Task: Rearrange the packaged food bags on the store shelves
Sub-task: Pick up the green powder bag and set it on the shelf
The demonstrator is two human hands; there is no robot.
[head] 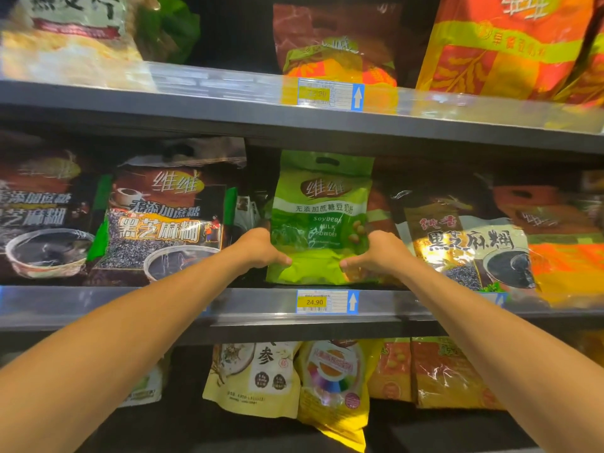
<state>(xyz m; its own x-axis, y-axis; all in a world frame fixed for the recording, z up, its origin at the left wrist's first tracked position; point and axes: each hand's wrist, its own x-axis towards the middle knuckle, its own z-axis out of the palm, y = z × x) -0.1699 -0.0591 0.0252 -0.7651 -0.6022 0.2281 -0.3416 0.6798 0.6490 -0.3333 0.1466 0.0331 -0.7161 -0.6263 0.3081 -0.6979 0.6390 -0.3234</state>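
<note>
The task looked to be in mid-course: both hands were on one green soybean milk powder bag (318, 220), which stood upright on the middle shelf (130, 302), its bottom edge at the shelf front just above the yellow price tag (322, 301). The left hand (261, 248) held the bag's lower left side and the right hand (379, 251) its lower right side, each grip closed on the bag with the thumb over the front panel and the fingers apparently tucked behind. Whether the bag was being set in or drawn out could not be told. The bag stood between a black sesame paste bag (166, 217) on its left and another dark sesame bag (464, 237) on its right, which leaned a little. More bags remained to be judged: the upper shelf (228, 96) carried an orange bag (503, 44) and a brown-and-orange bag (336, 40), with a dark gap beside them, and below, a pale yellow pouch (251, 377) and a bright yellow pouch (333, 387) overlapped loosely, so tidying there seemed still to do.
</note>
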